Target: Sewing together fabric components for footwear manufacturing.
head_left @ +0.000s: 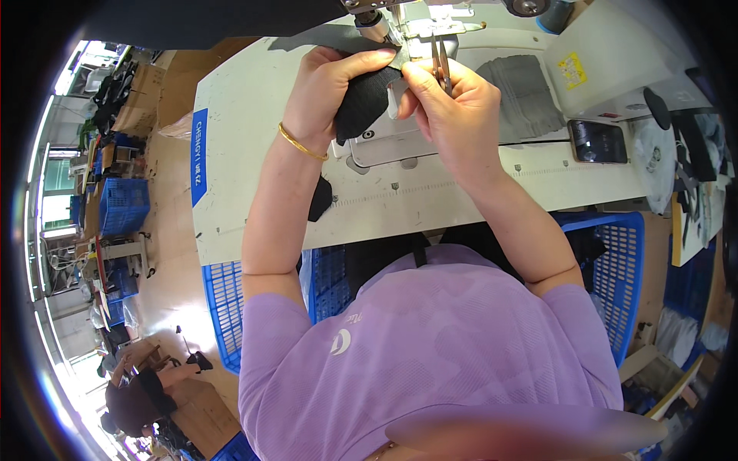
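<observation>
Just below the needle area of a sewing machine (374, 28), my left hand (317, 88) is closed on a dark fabric piece (364, 104), thumb lying along its top edge. My right hand (463, 107) is closed around thread snips (441, 63), whose two pointed blades stick up past the fingers, slightly apart. Its thumb and forefinger meet at the fabric's right edge, close to my left thumb; whether they pinch the cloth is hard to see. A layered pile of grey fabric pieces (524, 96) lies right of my right hand.
A smartphone (598, 141) lies on the white sewing table (265, 180) beside a pale bin (611, 61). A small black scrap (320, 200) sits by my left forearm. Blue crates (619, 261) flank my lap under the table edge. Another person (138, 399) is at the lower left.
</observation>
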### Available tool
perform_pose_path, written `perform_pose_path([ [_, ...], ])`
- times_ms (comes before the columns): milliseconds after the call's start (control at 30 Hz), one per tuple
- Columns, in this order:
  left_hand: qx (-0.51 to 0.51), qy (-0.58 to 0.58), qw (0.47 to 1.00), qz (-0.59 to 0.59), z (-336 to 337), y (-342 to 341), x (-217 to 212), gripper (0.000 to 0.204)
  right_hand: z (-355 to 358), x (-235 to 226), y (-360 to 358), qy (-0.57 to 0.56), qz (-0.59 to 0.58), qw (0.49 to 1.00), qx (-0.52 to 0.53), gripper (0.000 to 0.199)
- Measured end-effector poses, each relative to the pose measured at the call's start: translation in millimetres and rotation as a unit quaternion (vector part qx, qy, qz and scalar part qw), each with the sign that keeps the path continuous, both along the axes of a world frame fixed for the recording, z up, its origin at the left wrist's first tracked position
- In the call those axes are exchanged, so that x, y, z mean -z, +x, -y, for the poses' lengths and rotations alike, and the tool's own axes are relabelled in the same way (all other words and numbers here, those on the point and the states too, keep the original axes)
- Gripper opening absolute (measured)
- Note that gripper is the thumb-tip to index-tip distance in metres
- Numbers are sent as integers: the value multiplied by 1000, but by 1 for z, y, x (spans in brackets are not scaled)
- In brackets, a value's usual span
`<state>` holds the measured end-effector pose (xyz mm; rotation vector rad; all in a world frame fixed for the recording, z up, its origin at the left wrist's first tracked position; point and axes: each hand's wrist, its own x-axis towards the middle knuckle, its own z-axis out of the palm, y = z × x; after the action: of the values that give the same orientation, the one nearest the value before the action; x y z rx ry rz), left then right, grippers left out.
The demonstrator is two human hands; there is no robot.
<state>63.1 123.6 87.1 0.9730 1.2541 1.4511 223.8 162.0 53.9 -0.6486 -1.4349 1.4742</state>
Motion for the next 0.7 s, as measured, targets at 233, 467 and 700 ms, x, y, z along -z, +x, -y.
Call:
perform_pose_path([
  [233,-15,24,1000,1,-9,-3,4,13,3,-3,2,-45,-21,999,-8,19],
  [467,-28,52,998,7,-19,-11,7,15,4,4,4,-43,-25,998,-32,16],
  [700,-48,99,994,28,-24,-8,11,16,3,8,4,-32,-11,999,-32,17],
])
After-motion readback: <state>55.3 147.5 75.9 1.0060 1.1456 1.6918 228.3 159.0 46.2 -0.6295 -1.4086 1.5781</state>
